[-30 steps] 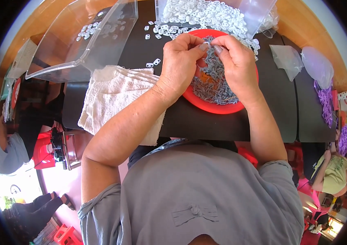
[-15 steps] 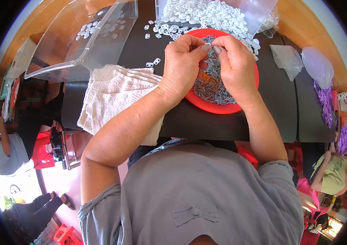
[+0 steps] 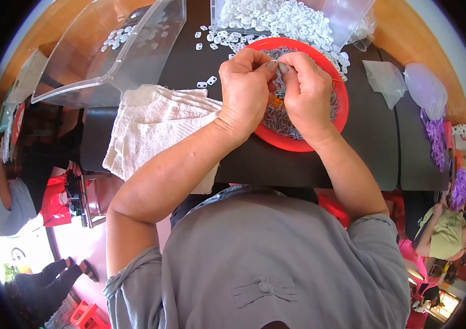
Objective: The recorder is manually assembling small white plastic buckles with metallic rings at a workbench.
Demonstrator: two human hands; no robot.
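Note:
My left hand (image 3: 242, 86) and my right hand (image 3: 307, 93) meet fingertip to fingertip above a red plastic basin (image 3: 293, 146). Thumb and forefinger are pinched on each hand. A sliver of a small white plastic piece (image 3: 274, 62) shows at the left fingertips; the fingers cover most of it. Whatever the right fingertips grip is hidden. Many small slim grey pieces (image 3: 282, 126), screw- or pin-like, fill the basin, with an orange patch among them. Beyond it, a heap of small white oval plastic pieces with holes (image 3: 277, 19) spills from a clear bin onto the dark table.
A clear plastic bin (image 3: 93, 82) with a few white pieces stands at the far left. A cream cloth (image 3: 150, 123) lies beside my left forearm. Clear plastic bags (image 3: 385, 81) rest at the right, near purple strands (image 3: 435, 142). Other people sit at both sides.
Both hands have shifted slightly left, the right one more, and still pinch together over the basin. A thin line now shows near the basin's right rim.

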